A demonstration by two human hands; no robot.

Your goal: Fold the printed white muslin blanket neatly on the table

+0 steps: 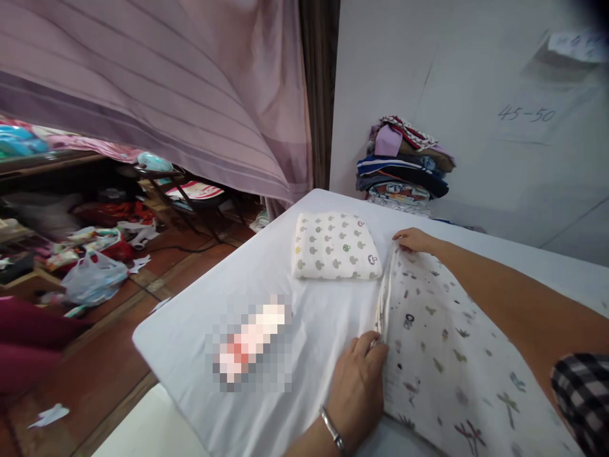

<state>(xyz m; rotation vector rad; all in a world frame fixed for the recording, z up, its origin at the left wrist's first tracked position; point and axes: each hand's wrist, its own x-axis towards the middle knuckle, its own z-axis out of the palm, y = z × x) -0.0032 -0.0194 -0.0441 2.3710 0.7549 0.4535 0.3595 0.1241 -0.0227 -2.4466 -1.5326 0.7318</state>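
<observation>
A white cloth [447, 343] printed with small palm trees and other figures lies in layers along the right of the white-covered table. My left hand [359, 374], with a silver bracelet at the wrist, pinches the near part of its left edge. At the far corner of that same edge, my right hand [413, 241] grips the cloth between thumb and fingers. Several layers show along the edge between both hands. Just left of my right hand rests a folded white cloth [335, 247] with a mushroom print. Neither hand touches it.
The white table [190, 336] carries a pixelated pinkish item [252, 343]. A stack of folded fabrics [404, 158] stands by the wall behind. A pink curtain [214, 82] hangs at the back left. Plastic bags [98, 276] and scraps lie on the tiled floor.
</observation>
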